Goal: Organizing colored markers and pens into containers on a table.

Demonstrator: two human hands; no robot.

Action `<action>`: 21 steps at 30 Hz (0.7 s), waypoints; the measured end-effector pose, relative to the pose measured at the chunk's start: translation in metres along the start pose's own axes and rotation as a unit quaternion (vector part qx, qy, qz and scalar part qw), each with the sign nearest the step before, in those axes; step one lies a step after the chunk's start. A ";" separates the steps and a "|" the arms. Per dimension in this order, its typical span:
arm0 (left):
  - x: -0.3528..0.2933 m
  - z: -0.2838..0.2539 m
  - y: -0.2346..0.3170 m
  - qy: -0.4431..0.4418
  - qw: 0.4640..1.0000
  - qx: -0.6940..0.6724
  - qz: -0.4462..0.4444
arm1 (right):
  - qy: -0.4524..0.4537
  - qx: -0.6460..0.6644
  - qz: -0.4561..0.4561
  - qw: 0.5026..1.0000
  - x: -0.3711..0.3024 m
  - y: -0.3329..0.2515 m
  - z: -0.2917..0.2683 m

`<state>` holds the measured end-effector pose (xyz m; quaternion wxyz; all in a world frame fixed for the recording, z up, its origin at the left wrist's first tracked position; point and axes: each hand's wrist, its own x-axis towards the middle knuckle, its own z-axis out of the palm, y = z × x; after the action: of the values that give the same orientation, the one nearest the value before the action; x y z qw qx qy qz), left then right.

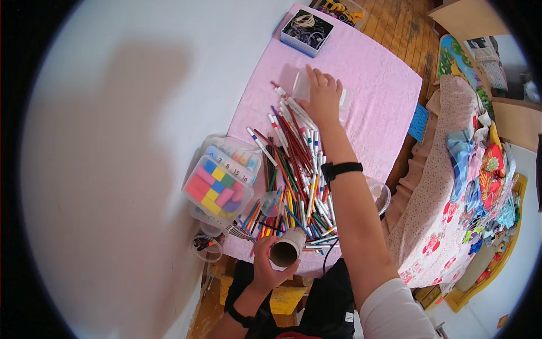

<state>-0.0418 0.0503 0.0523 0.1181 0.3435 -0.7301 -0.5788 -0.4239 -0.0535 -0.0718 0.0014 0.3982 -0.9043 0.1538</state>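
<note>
My left hand (267, 270) is wrapped round a cardboard tube (292, 238), its open end facing up toward me, at the near edge of the pink-covered table. At the far side of the pile, my right hand (323, 100) reaches over a clear plastic box (301, 85), fingers stretched and apart; the hand hides much of the box. Between my hands lies a heap of coloured pencils and markers (299, 152) in many colours. A small clear round lid or cup (271, 204) rests on the heap's near left part.
Plastic boxes of coloured blocks (217, 186) stand left by the wall, above a clear cup (206, 248). A box of cables (306, 32) sits at the far edge. Another clear tub (379, 196) is beside my right forearm. A bed (432, 186) piled with clothes stands right.
</note>
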 end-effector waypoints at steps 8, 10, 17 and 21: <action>0.011 0.005 0.016 -0.014 0.999 0.038 0.009 | -0.058 0.053 -0.046 0.996 -0.088 -0.026 -0.024; 0.013 0.007 0.017 -0.032 0.996 0.071 0.033 | -0.081 0.050 -0.047 0.994 -0.107 -0.024 -0.028; 0.005 0.009 0.011 -0.016 0.999 0.049 0.014 | -0.105 0.068 -0.024 0.992 -0.145 -0.033 -0.040; 0.001 0.014 0.007 -0.015 0.999 0.044 0.026 | -0.108 0.067 -0.002 0.992 -0.167 -0.030 -0.043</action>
<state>-0.0533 0.0608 0.0547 0.1072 0.3207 -0.7653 -0.5477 -0.2937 0.0598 -0.0438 -0.1228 0.4137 -0.8860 0.1698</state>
